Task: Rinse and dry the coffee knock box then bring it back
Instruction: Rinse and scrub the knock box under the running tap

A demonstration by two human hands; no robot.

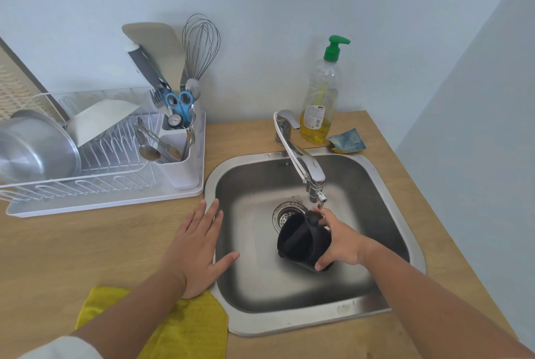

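The black knock box [301, 240] is tipped on its side inside the steel sink [385, 185], its mouth facing left toward the drain [285, 215], below the faucet spout [314, 185]. My right hand [338, 240] grips it from the right side. Dark coffee grounds speckle the basin by the drain. No water stream shows under the spout. My left hand [199, 248] lies flat with fingers spread on the sink's left rim and the wooden counter [86, 248]. A yellow cloth [191, 327] lies on the counter under my left forearm.
A white dish rack [110, 185] with a metal bowl, utensils, scissors and a whisk stands at the left. A green-pump soap bottle [320, 101] and a blue sponge [347, 141] sit behind the sink. A wall closes the right side.
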